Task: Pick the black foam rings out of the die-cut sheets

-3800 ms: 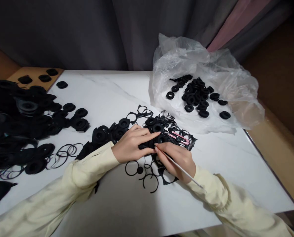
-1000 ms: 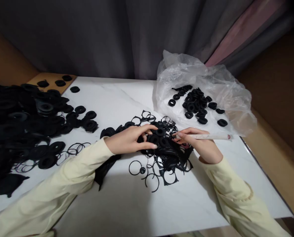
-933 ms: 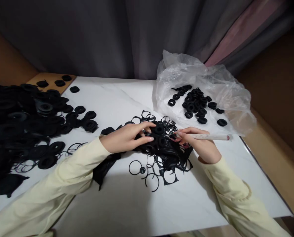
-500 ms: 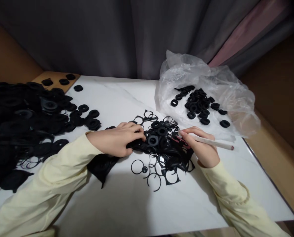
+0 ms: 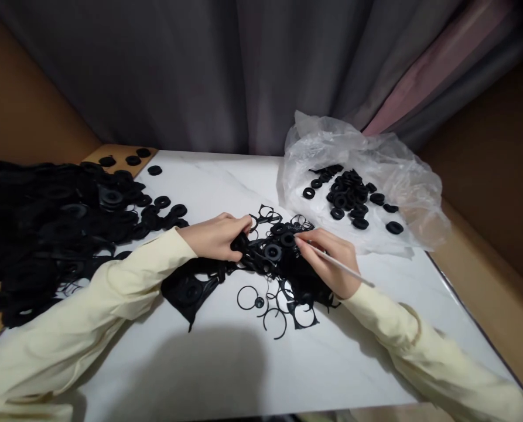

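My left hand (image 5: 217,235) is closed, pinching the edge of a black rubber sheet (image 5: 261,261) that carries round ring parts and lies in the middle of the white table (image 5: 226,363). My right hand (image 5: 331,261) grips a thin white stick tool (image 5: 344,268) like a pen, its tip at a black ring (image 5: 288,239) on the sheet. Thin black trimmings (image 5: 270,308) lie in front of both hands.
A crumpled clear plastic bag (image 5: 375,176) at the back right holds several loose black rings (image 5: 349,199). A big heap of black rubber parts (image 5: 45,223) fills the left side. Grey curtains hang behind, and brown board edges run along the right.
My left hand drew back to the left and closed on the sheet's edge. My right hand turned the stick from lying level to pointing down at a ring. The view tilted down a little.
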A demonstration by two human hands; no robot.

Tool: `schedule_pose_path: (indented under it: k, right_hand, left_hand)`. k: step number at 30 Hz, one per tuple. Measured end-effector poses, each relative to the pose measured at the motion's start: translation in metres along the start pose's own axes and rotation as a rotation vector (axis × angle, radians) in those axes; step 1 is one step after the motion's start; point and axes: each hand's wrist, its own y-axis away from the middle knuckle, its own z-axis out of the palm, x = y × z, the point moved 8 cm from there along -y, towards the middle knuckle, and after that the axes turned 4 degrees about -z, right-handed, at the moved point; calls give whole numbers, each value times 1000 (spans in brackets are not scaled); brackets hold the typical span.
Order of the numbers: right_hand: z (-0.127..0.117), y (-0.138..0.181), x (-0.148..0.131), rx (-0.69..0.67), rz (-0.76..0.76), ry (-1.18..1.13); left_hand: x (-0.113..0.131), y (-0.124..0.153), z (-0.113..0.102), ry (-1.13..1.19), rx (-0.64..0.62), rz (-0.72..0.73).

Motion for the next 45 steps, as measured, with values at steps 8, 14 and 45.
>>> schedule_pose_path:
  k: [8, 14, 45]
  right_hand:
    - [74, -39, 5, -103, -125, 174]
    - [84, -45, 7, -80, -143, 205]
    - [-23, -136, -67, 241, -491, 457]
  left_hand:
    - [13, 11, -30, -197, 170, 112]
    - [32, 35, -34, -549, 335, 153]
    - [-62, 38, -32, 750, 204, -159]
